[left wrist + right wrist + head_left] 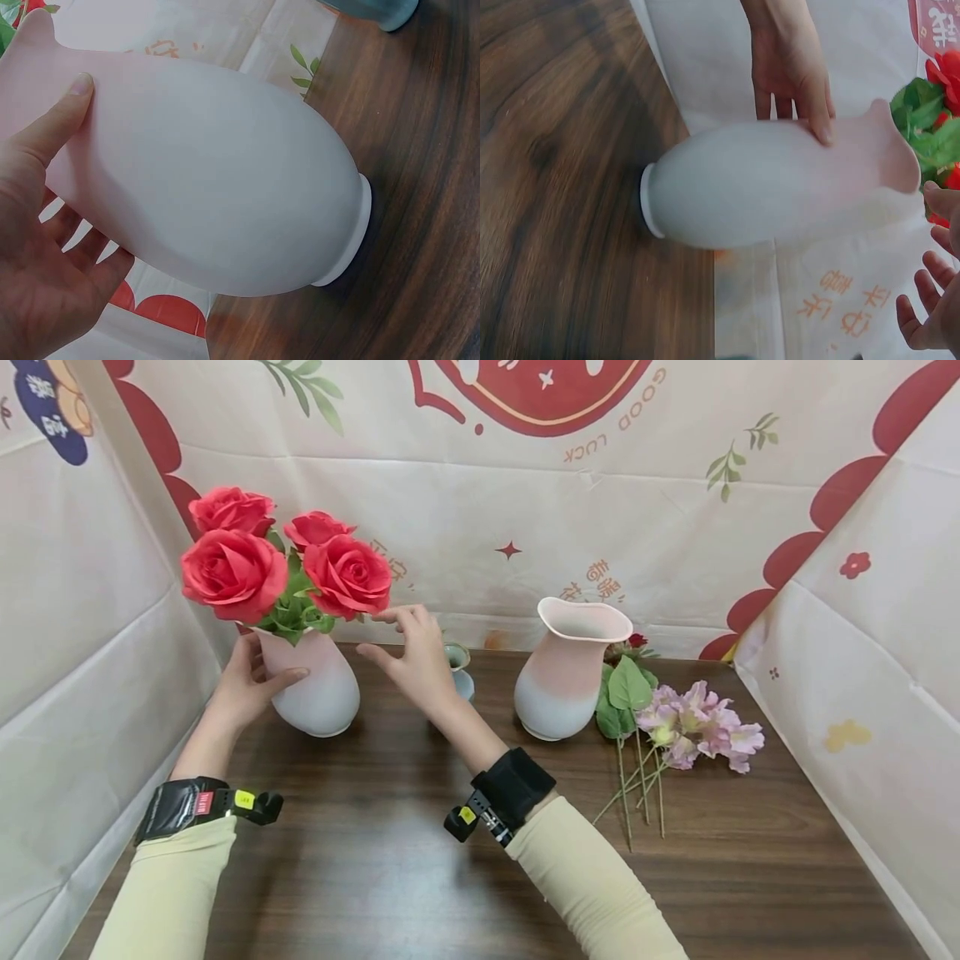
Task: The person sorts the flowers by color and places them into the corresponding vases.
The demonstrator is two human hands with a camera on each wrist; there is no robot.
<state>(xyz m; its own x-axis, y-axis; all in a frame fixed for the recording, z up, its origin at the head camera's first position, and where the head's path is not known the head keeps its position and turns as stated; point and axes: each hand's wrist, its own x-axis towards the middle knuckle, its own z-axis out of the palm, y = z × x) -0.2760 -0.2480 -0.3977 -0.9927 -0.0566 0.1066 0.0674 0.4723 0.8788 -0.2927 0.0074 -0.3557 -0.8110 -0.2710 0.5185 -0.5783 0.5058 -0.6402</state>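
On the left of the head view, a pink-and-white vase (318, 697) holds several red roses (235, 575) with green leaves. My left hand (243, 683) grips this vase at its neck; in the left wrist view the thumb (64, 116) lies along the near side, the fingers behind. Just right of the roses is my right hand (416, 652), its fingers spread and holding nothing. In the right wrist view that hand (937, 300) is beside the vase's wavy rim (900, 154). The vase's foot (352, 232) is at the tabletop.
Behind my right forearm stands a small bluish-green vase (459, 672), partly hidden. Further right is a second pink-and-white vase (566, 677). Beside it lie pink flowers (701, 727) and a dark red rose (637, 641) with green leaves. Printed cloth (465, 510) walls the wooden table (375, 860).
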